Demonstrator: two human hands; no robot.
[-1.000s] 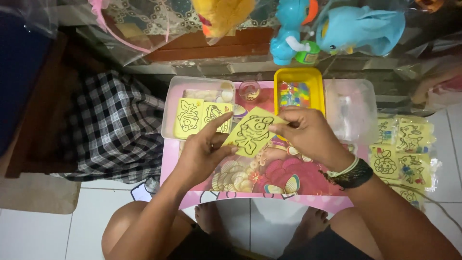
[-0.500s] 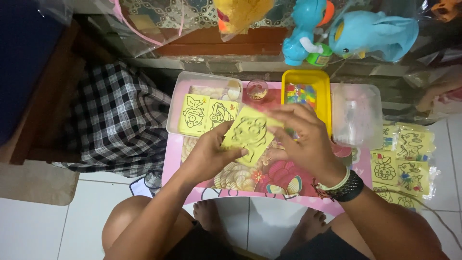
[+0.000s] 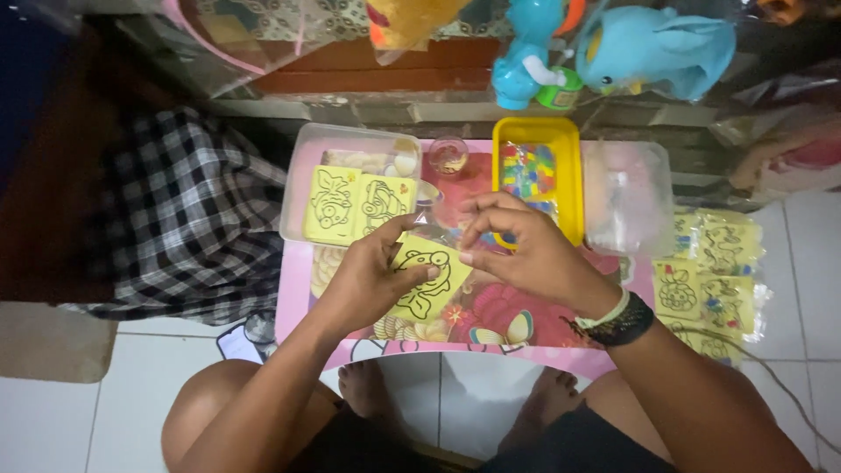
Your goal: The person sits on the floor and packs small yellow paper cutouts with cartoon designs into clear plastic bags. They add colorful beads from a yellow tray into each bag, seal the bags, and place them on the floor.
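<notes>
My left hand (image 3: 372, 280) pinches the yellow card (image 3: 427, 278) over the middle of the pink table (image 3: 293, 302) while my right hand (image 3: 526, 254) arches above it, fingertips nipping its top edge, so a hard tug could crease or tear it, I think.

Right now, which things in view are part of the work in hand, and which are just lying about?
In hand:
left hand and right hand holding the yellow fish card
more yellow cards in the clear tray
yellow tray of coloured packets

Lying about:
blue toy animals
checked cloth
small glass cup
bagged cards on the floor
</notes>
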